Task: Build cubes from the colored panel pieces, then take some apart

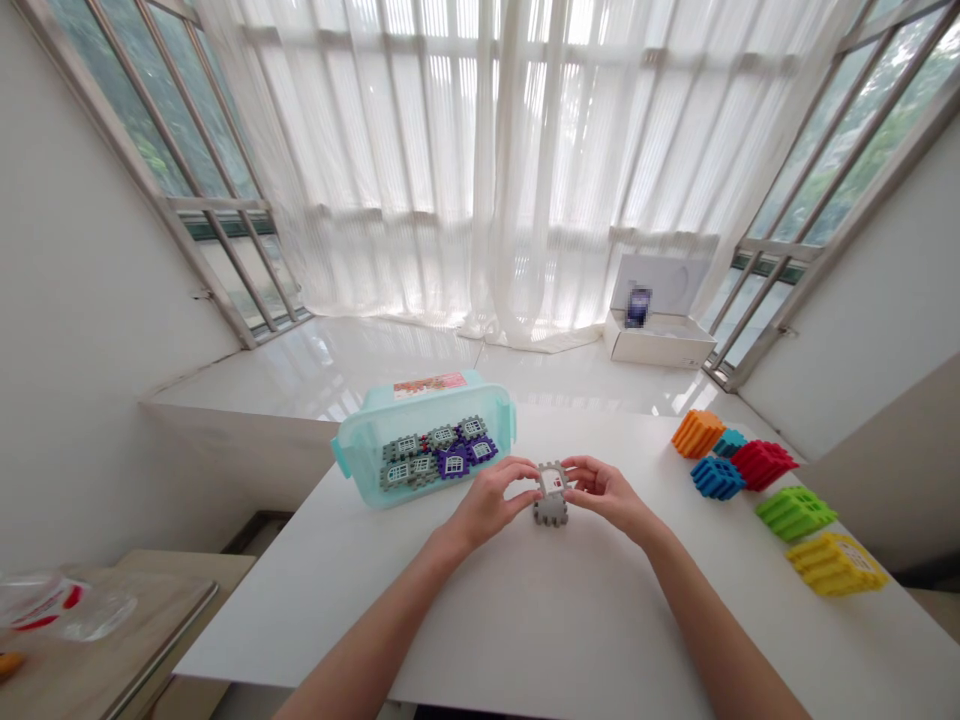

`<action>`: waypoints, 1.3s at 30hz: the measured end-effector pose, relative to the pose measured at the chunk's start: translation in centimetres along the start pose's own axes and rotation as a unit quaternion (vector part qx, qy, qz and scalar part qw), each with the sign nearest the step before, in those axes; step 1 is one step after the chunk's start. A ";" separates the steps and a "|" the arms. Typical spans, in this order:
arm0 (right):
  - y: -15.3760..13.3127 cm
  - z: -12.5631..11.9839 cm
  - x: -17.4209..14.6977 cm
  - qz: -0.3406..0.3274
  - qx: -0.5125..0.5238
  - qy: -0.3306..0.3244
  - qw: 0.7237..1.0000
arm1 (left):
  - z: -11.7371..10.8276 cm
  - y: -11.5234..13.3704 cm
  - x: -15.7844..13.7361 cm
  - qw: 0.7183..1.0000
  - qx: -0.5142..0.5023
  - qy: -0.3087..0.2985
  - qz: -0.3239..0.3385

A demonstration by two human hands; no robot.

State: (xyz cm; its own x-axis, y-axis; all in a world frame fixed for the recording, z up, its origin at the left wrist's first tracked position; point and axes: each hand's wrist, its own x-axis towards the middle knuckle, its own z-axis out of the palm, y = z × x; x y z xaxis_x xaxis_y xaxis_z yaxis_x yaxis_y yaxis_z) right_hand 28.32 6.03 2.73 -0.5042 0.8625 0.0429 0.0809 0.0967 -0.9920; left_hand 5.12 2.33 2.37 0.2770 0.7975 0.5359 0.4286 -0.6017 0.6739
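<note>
Between my two hands, at the middle of the white table, is a grey toy building block (551, 508) with toothed edges and a white window-like panel on its upper part. My left hand (498, 492) pinches its left side between thumb and fingers. From the other side, my right hand (604, 488) grips the right edge with thumb and fingertips. Just left of my hands sits a light teal plastic bin (352, 460), holding several grey blocks (405, 449) and purple blocks (454, 462) with white windows.
Stacked toothed blocks line the table's right side: orange (697, 434), blue (718, 478), red (763, 464), green (796, 513) and yellow (837, 564). An open white box (660, 345) stands on the window ledge. A clear bottle (67, 606) lies on a side table at left.
</note>
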 end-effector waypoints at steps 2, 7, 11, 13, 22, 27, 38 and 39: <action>-0.1 -0.6 -0.1 -0.008 -0.017 -0.014 1.000 | -0.1 0.0 0.0 1.000 0.000 -0.002 -0.001; -0.2 -1.0 -0.3 -0.010 -0.081 -0.005 0.997 | 0.1 -0.5 -0.1 0.999 0.006 -0.036 -0.012; -0.2 -1.2 -0.3 -0.013 -0.154 0.006 0.988 | 0.2 -0.8 -0.2 0.998 0.009 -0.048 -0.025; -0.2 -1.3 -0.4 -0.006 -0.190 0.011 0.982 | 0.1 -0.6 -0.2 0.998 0.008 -0.059 -0.025; 0.1 -1.4 -0.8 0.031 -0.264 0.006 0.964 | -0.9 -0.1 -0.2 0.990 0.020 -0.136 -0.029; 0.3 -1.3 -0.7 0.039 -0.277 -0.001 0.960 | -0.8 -0.4 -0.2 0.986 0.042 -0.156 -0.030; 0.2 -1.0 -0.9 0.010 -0.311 -0.019 0.950 | -0.6 -0.5 -0.3 0.986 0.043 -0.159 -0.023; 0.2 -1.0 -0.9 0.005 -0.316 -0.021 0.948 | -0.6 -0.5 -0.3 0.986 0.044 -0.160 -0.025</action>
State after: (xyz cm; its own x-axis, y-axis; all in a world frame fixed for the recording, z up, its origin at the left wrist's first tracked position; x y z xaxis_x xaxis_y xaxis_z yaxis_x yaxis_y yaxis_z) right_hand 29.62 5.74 2.61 -0.5332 0.8458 0.0164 0.5786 0.3788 -0.7223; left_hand 4.33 2.38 2.18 0.5044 0.8074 0.3060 0.5182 -0.5666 0.6407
